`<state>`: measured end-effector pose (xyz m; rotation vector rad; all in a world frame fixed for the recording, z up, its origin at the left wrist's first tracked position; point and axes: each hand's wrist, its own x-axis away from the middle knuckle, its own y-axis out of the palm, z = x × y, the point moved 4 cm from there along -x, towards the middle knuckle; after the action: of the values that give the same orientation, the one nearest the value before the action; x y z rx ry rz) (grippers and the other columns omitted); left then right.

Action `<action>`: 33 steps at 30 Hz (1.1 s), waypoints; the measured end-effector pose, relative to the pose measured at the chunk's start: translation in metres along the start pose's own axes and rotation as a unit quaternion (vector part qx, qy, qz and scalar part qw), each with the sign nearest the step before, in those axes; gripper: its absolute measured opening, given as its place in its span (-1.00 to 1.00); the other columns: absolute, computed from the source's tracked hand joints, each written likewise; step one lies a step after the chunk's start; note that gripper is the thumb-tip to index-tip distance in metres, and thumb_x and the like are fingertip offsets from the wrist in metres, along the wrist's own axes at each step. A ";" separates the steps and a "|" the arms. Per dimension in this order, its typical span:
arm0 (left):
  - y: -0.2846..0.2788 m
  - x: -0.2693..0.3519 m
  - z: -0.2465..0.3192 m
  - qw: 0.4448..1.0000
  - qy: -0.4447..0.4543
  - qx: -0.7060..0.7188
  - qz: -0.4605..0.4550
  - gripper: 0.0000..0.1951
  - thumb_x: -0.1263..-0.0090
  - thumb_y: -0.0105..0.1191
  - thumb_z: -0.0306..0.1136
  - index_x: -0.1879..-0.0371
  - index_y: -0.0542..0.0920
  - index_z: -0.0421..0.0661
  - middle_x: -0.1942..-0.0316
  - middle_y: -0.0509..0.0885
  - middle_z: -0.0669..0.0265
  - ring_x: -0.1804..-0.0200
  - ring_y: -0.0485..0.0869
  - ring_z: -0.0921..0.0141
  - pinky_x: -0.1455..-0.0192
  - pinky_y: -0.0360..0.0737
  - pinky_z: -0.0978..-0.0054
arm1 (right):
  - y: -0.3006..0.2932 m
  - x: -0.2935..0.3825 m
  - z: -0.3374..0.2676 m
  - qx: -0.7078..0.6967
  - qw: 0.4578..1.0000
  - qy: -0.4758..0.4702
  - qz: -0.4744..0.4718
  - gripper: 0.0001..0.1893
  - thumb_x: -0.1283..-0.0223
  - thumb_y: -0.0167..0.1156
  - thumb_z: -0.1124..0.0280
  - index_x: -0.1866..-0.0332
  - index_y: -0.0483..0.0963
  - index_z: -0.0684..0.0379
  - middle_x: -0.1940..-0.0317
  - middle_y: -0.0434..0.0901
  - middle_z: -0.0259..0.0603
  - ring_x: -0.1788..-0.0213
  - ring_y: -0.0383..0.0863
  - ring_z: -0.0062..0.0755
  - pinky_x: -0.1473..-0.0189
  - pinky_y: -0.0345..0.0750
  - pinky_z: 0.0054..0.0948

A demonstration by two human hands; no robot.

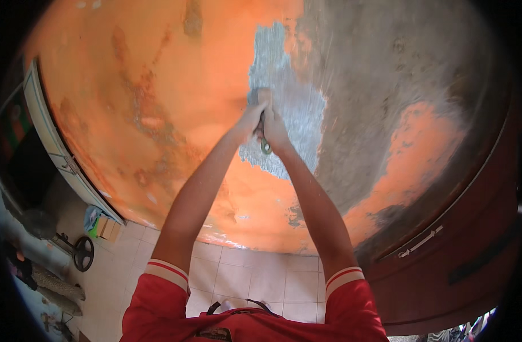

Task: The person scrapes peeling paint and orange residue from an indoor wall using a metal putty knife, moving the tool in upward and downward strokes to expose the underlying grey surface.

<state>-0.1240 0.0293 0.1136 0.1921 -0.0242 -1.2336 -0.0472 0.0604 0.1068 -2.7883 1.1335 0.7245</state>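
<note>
Both of my hands are raised in front of me against an orange-painted wall (201,141). My left hand (249,122) and my right hand (274,126) close together around the handle of a scraper (265,147). A greenish handle end with a hanging hole sticks out below my fingers. The blade, mostly hidden and blurred, meets the wall near my fingertips. Around my hands spreads a pale grey-blue patch (301,115) with ragged edges and streaks. Orange paint borders this patch on the left and below.
Bare grey wall (363,85) lies to the right, with an orange remnant (419,149). A dark red door (440,282) with a handle is at lower right. On the left are a pale door (51,128), a pedestal fan's round base (83,253) and a small box (109,228) on the tiled floor (239,273).
</note>
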 end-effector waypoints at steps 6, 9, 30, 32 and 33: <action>0.021 -0.005 0.113 0.991 0.100 -0.078 0.039 -0.55 -0.41 -0.30 0.11 0.36 0.48 -0.02 0.73 0.42 0.39 0.83 0.31 0.48 0.86 0.16 0.53 | 0.023 -0.041 -0.097 0.036 0.996 -0.015 0.079 -0.53 -0.38 -0.33 0.06 0.20 0.34 0.31 0.64 0.42 -0.22 0.75 0.38 -0.51 0.74 0.31 -0.49; 0.023 -0.009 0.145 0.980 0.120 -0.151 0.037 -0.53 -0.41 -0.32 0.12 0.35 0.48 -0.05 0.69 0.42 0.38 0.76 0.33 0.49 0.81 0.19 0.51 | 0.030 -0.054 -0.125 0.047 0.992 -0.022 0.112 -0.47 -0.38 -0.35 0.02 0.14 0.36 0.34 0.62 0.44 -0.18 0.74 0.40 -0.46 0.72 0.33 -0.46; 0.025 -0.041 0.171 0.964 0.149 -0.221 0.008 -0.47 -0.43 -0.38 0.10 0.17 0.48 -0.15 0.46 0.52 0.31 0.53 0.44 0.46 0.58 0.39 0.41 | 0.011 -0.108 -0.124 0.139 0.983 0.036 0.118 -0.31 -0.33 -0.39 -0.11 -0.15 0.33 0.36 0.10 0.52 0.11 0.13 0.55 -0.21 0.16 0.47 -0.32; 0.023 -0.043 0.171 0.962 0.178 -0.203 0.030 -0.51 -0.44 -0.37 0.06 0.12 0.49 -0.12 0.43 0.53 0.32 0.50 0.45 0.46 0.54 0.41 0.42 | 0.010 -0.104 -0.121 0.118 0.985 0.054 0.117 -0.32 -0.33 -0.38 -0.09 -0.09 0.37 0.38 0.12 0.53 0.12 0.16 0.57 -0.21 0.17 0.47 -0.31; 0.023 -0.044 0.167 0.962 0.178 -0.204 0.030 -0.51 -0.44 -0.37 0.06 0.12 0.49 -0.12 0.43 0.53 0.32 0.50 0.45 0.46 0.54 0.41 0.42 | 0.011 -0.103 -0.118 0.083 0.989 0.063 0.101 -0.33 -0.33 -0.36 -0.07 -0.06 0.39 0.39 0.14 0.53 0.12 0.17 0.57 -0.21 0.17 0.47 -0.30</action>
<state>-0.1379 0.0559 0.2857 0.0497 0.5300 -1.1033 -0.0705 0.0943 0.2582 -2.6383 1.4419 0.4470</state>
